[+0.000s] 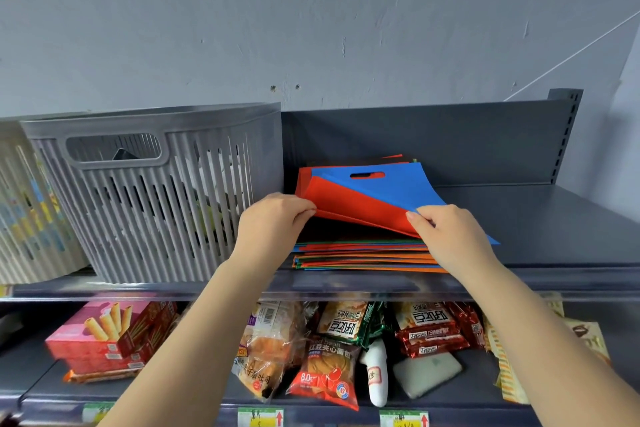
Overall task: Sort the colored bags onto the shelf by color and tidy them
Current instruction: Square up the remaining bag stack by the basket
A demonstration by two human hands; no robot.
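A stack of flat colored bags (363, 255) in red, blue, orange and green lies on the top shelf (540, 218). Above the stack, a red bag (349, 201) and a blue bag (391, 185) with a handle cut-out are lifted at their near edge. My left hand (273, 218) pinches the red bag's left near corner. My right hand (450, 232) pinches the near right corner of the lifted red and blue bags. The far ends of the lifted bags still rest on the pile.
A grey slatted basket (156, 191) stands left of the stack, with a pale basket (24, 204) beyond it. Bare shelf surface lies to the right of the stack. The lower shelf holds snack packets (325, 367) and a pink box (110, 333).
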